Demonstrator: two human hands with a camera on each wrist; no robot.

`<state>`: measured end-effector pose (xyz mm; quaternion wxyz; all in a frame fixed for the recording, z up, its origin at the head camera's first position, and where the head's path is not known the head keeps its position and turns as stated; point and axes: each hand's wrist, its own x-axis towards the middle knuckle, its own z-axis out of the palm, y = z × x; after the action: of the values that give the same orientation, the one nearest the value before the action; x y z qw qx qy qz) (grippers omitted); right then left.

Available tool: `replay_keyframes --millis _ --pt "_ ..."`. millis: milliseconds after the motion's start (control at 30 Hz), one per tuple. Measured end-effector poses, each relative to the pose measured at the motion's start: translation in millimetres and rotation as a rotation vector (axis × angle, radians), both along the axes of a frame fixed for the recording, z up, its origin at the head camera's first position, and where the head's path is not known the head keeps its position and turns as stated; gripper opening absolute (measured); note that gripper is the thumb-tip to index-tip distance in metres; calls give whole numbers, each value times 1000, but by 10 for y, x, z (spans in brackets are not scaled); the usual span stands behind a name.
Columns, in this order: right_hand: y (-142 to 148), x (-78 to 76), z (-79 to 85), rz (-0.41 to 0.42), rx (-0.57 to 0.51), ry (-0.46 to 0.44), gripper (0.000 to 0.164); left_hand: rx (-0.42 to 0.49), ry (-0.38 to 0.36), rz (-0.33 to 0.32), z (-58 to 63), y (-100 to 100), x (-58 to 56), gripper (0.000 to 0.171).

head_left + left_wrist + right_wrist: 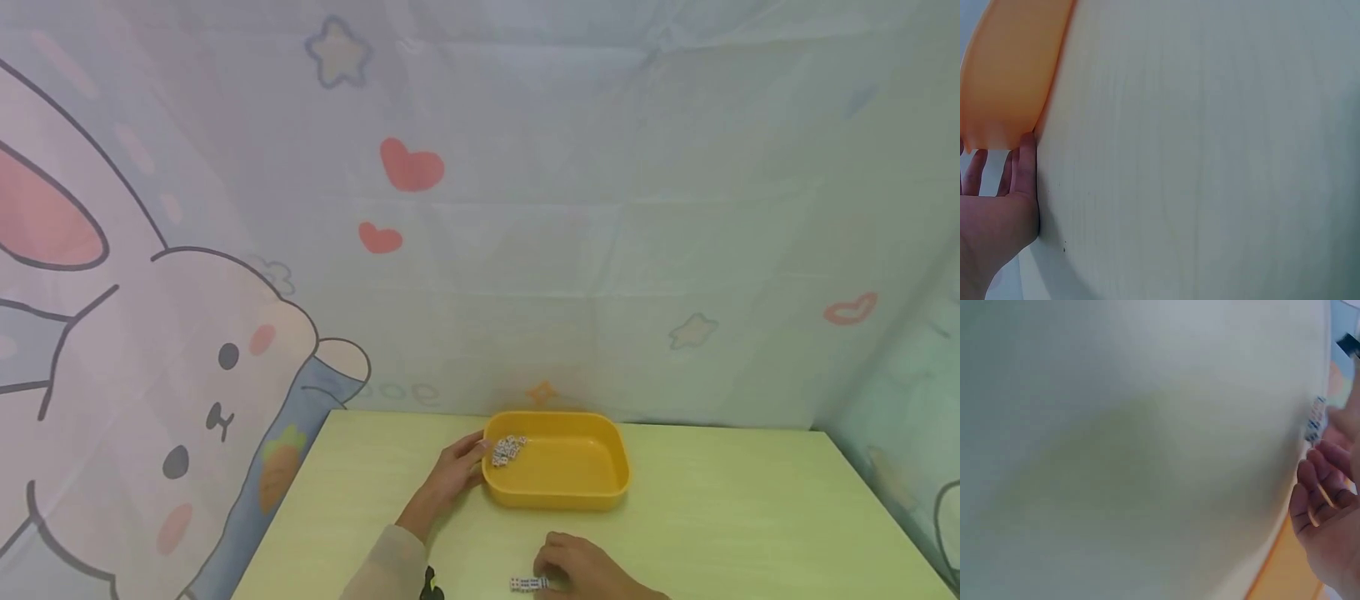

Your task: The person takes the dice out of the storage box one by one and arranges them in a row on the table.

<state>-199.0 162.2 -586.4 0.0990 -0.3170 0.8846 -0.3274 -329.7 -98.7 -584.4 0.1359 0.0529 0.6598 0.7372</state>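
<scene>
My left hand [455, 471] holds the left end of a yellow plastic tray [558, 502], its thumb at the rim. In the left wrist view, the fingers [1027, 164] lie against the outside of the tray's end wall [1007, 119], which looks orange there. A small pile of white dice [507, 451] lies inside, at the left end. Nearer the front, my right hand [579, 568] pinches the right end of a short row of white dice [525, 584]. The right wrist view shows that row [1317, 415] beside the fingertips, blurred, the other fingers curled loosely.
The pale yellow table [720, 508] extends to both sides of the tray. A small black and yellow-green object [431, 586] is at the bottom edge, by the left sleeve [387, 563]. A printed cloth [540, 250] with a rabbit and hearts hangs behind the table.
</scene>
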Motion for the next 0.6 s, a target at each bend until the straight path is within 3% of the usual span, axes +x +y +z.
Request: replay_keyframes --millis 67,167,267,367,467,600 --pt "21 -37 62 -14 -56 31 22 -6 3 2 -13 -4 12 59" --pt "47 -160 189 -51 -180 147 22 -12 4 5 -18 0 10 59" --pt "55 -351 307 -98 -294 272 15 -17 3 8 -22 5 2 59" --pt "51 -580 390 -149 -369 340 12 -14 5 2 -24 7 -6 60" --pt "35 -806 418 -202 -370 347 13 -3 -4 1 -26 8 -10 59" --pt "14 -1055 368 -278 -291 280 21 -6 -6 9 -26 7 -12 60"
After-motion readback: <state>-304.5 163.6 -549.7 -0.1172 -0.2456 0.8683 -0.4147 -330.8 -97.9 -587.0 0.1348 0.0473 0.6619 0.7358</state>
